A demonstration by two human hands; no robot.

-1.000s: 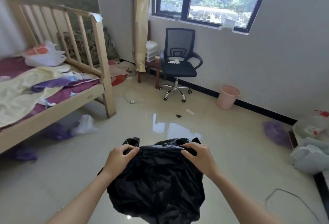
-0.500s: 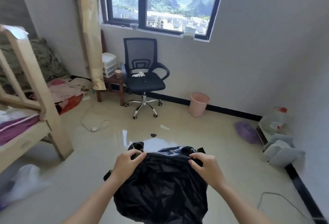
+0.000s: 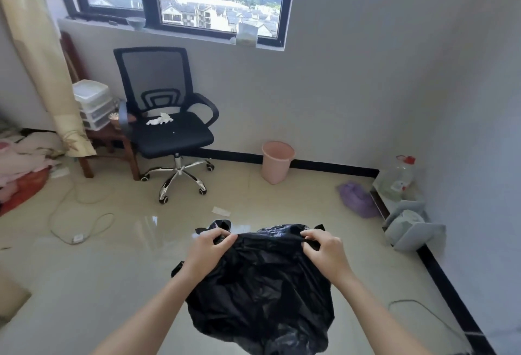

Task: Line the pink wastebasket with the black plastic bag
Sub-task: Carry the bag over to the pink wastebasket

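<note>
A crumpled black plastic bag [image 3: 262, 292] hangs in front of me, held by its top edge. My left hand [image 3: 207, 251] pinches the left part of that edge and my right hand [image 3: 324, 251] pinches the right part. The pink wastebasket [image 3: 277, 162] stands upright and open on the floor against the far wall under the window, well beyond the bag and apart from both hands.
A black office chair [image 3: 166, 126] stands left of the wastebasket, with a small wooden stool and plastic drawers [image 3: 93, 106] beside it. A white cable [image 3: 81, 219] lies on the floor at left. A purple bag [image 3: 356, 199], a water jug [image 3: 400, 177] and grey items sit along the right wall.
The view has swung right and closer to the far wall; the bed has left the frame and the wastebasket appears larger and nearer. Both hands keep the same grip on the bag.
</note>
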